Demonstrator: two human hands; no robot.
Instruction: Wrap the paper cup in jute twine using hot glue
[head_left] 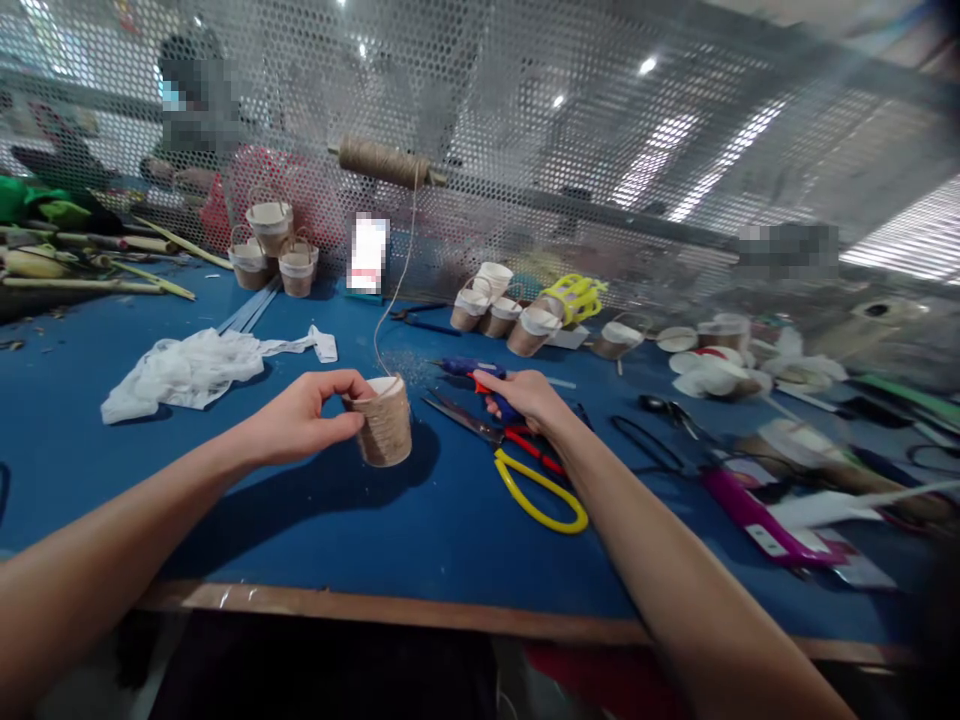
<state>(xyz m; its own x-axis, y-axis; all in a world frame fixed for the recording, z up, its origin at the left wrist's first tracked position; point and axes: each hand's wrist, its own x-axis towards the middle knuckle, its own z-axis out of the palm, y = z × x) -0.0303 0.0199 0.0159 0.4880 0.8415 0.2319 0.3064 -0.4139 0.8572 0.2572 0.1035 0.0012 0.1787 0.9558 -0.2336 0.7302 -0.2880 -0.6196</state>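
The right hand [525,398] covers most of the blue glue gun [472,369], its grip closed around it. Left of it, the left hand [300,418] pinches the rim of a twine-wrapped cup [384,421] on the blue bench [420,530]. Yellow-handled scissors [525,470] lie beside the cup; twine rises from it to a spool [382,160].

A twine-wrapped paper cup [384,422] is held by the left hand [300,418] above the blue felt-covered desk [375,540], near its front middle. Right of the cup, a blue glue gun [474,370] is gripped by the right hand [529,396]; yellow-handled scissors [525,470] lie just beside and partly under that hand. A crumpled white cloth [199,365] lies left of the cup, further back. A spool of brown twine [384,162] is mounted on the perforated metal screen [600,130] behind, with a strand hanging to the cup. A cluster of small paper cups [504,310] sits behind the glue gun.
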